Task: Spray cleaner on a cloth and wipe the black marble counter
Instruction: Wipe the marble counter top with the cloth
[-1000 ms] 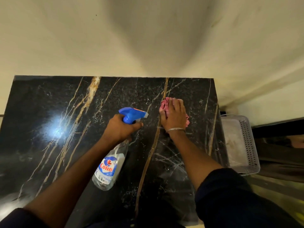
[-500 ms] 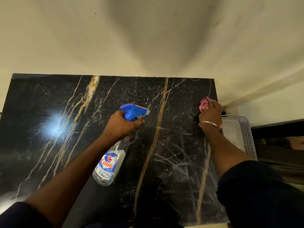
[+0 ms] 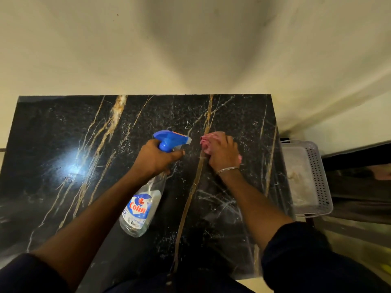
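The black marble counter with gold and white veins fills the lower half of the view. My left hand grips the neck of a clear spray bottle with a blue trigger head, held above the counter's middle, nozzle pointing right. My right hand presses a pink cloth flat against the marble just right of the nozzle, fingers spread over it. Most of the cloth is hidden under the hand.
A cream wall rises behind the counter. A white perforated plastic basket sits off the counter's right edge. A bright light reflection shows on the marble at the left.
My right hand slid the cloth right to the counter's far edge, then back left to beside the nozzle. The left hand with the bottle stayed nearly still.
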The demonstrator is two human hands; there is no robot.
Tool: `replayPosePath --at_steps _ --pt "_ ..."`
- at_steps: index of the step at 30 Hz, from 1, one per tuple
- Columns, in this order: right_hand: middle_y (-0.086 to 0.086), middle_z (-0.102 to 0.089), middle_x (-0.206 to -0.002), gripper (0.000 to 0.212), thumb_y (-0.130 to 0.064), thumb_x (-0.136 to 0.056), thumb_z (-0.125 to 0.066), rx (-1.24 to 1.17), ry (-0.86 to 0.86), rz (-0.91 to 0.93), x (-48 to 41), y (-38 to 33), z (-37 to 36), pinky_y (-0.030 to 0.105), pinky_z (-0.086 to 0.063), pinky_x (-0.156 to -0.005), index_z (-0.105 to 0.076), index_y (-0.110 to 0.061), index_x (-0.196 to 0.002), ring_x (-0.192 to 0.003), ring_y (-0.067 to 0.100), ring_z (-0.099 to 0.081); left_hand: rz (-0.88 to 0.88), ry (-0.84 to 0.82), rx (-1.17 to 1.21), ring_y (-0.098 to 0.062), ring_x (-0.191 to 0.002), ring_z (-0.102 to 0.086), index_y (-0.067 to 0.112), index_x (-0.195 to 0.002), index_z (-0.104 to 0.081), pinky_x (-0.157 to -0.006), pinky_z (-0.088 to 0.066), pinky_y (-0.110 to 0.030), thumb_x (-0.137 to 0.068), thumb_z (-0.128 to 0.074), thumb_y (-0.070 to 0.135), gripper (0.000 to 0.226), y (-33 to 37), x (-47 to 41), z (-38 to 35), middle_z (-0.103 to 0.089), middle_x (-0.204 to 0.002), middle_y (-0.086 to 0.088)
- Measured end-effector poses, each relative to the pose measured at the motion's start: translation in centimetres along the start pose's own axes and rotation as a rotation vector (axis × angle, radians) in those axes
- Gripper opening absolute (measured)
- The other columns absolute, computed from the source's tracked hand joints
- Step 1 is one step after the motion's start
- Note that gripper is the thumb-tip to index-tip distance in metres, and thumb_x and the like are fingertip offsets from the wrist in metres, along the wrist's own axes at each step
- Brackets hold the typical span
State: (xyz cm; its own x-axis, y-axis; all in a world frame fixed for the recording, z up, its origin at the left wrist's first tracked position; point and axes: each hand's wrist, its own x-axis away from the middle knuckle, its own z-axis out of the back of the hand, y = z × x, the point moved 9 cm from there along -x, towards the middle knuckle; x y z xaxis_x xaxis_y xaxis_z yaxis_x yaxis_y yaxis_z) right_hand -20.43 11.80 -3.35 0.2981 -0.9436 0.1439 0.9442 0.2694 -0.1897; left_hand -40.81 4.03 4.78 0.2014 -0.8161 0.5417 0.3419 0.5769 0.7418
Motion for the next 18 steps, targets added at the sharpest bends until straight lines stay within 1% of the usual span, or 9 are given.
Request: replayPosePath --at_steps 2,4,7,9,11,13,14,16,18 --pt "0.005 -0.048 -0.133 0.058 -0.018 -0.074 -0.072 0.022 0.011 -0.119 -0.2 5.1 1.2 0.040 -0.042 -0.096 -0.055 -0.021 -0.129 -0.115 0.029 -0.045 -0.003 0.001 -0.016 -0.009 -0.058 -0.064 0.012 -0.099 -0.062 -0.053 -0.050 -0.022 -0.082 -0.077 0.028 0.028 0.0 0.0 0.2 -0.068 -0.079 -0.002" --pt "0.009 -0.053 -0.128 0.057 -0.015 -0.071 -0.076 0.077 0.020 -0.253 -0.2 10.8 2.6 0.041 -0.045 -0.095 -0.057 -0.017 -0.126 -0.113 0.032 -0.048 -0.004 -0.007 -0.004 -0.008 -0.058 -0.064 0.012 -0.099 -0.062 -0.052 -0.049 -0.019 -0.083 -0.076 0.028 0.027 0.0 0.1 0.1 -0.068 -0.079 -0.002" --pt "0.017 -0.059 -0.116 0.039 -0.009 -0.075 -0.072 0.081 0.036 -0.445 -0.4 17.4 4.9 0.046 -0.049 -0.091 -0.064 -0.006 -0.113 -0.106 0.037 -0.054 -0.005 -0.022 -0.002 -0.010 -0.062 -0.064 0.012 -0.101 -0.061 -0.054 -0.049 -0.019 -0.084 -0.075 0.027 0.026 0.0 0.3 -0.3 -0.067 -0.081 -0.003" --pt "0.018 -0.058 -0.114 0.032 -0.010 -0.078 -0.069 0.055 0.038 -0.535 -0.8 18.4 5.4 0.048 -0.048 -0.087 -0.065 -0.003 -0.109 -0.106 0.040 -0.053 -0.007 -0.026 0.003 -0.010 -0.065 -0.064 0.013 -0.098 -0.061 -0.056 -0.049 -0.020 -0.084 -0.075 0.026 0.024 0.1 0.5 -0.7 -0.067 -0.081 -0.002" --pt "0.017 -0.056 -0.120 0.035 -0.013 -0.079 -0.071 0.047 0.036 -0.603 -0.8 17.4 4.9 0.050 -0.045 -0.092 -0.064 -0.006 -0.113 -0.114 0.040 -0.049 -0.014 -0.029 0.005 -0.011 -0.067 -0.063 0.015 -0.094 -0.061 -0.059 -0.049 -0.022 -0.084 -0.074 0.025 0.020 0.2 0.8 -1.0 -0.066 -0.079 -0.001" --pt "0.016 -0.052 -0.129 0.047 -0.018 -0.077 -0.074 0.048 0.012 -0.583 -0.7 14.6 4.1 0.052 -0.043 -0.099 -0.060 -0.009 -0.121 -0.121 0.039 -0.045 -0.023 -0.030 -0.003 -0.011 -0.069 -0.063 0.018 -0.090 -0.060 -0.063 -0.049 -0.023 -0.085 -0.074 0.025 0.017 0.3 0.9 -1.3 -0.065 -0.079 0.000" --pt "0.014 -0.050 -0.132 0.054 -0.023 -0.076 -0.076 0.059 -0.006 -0.538 -0.6 12.6 3.6 0.051 -0.042 -0.100 -0.057 -0.011 -0.125 -0.122 0.038 -0.044 -0.026 -0.019 -0.010 -0.010 -0.068 -0.063 0.019 -0.088 -0.060 -0.063 -0.048 -0.023 -0.084 -0.075 0.026 0.017 0.3 1.0 -1.3 -0.065 -0.077 0.001" --pt "0.010 -0.049 -0.131 0.062 -0.031 -0.073 -0.078 0.066 -0.024 -0.417 -0.3 7.9 2.4 0.045 -0.041 -0.097 -0.054 -0.015 -0.128 -0.119 0.033 -0.044 -0.029 0.010 -0.023 -0.008 -0.064 -0.063 0.021 -0.085 -0.060 -0.060 -0.046 -0.020 -0.082 -0.077 0.029 0.019 0.3 1.0 -1.2 -0.066 -0.074 0.004" --pt "0.006 -0.051 -0.128 0.059 -0.033 -0.074 -0.076 0.018 0.000 -0.286 0.4 2.7 1.4 0.040 -0.042 -0.092 -0.055 -0.019 -0.127 -0.115 0.029 -0.044 -0.023 0.013 -0.022 -0.008 -0.062 -0.065 0.019 -0.088 -0.061 -0.056 -0.047 -0.018 -0.082 -0.077 0.030 0.021 0.0 1.2 -1.3 -0.067 -0.076 0.002"
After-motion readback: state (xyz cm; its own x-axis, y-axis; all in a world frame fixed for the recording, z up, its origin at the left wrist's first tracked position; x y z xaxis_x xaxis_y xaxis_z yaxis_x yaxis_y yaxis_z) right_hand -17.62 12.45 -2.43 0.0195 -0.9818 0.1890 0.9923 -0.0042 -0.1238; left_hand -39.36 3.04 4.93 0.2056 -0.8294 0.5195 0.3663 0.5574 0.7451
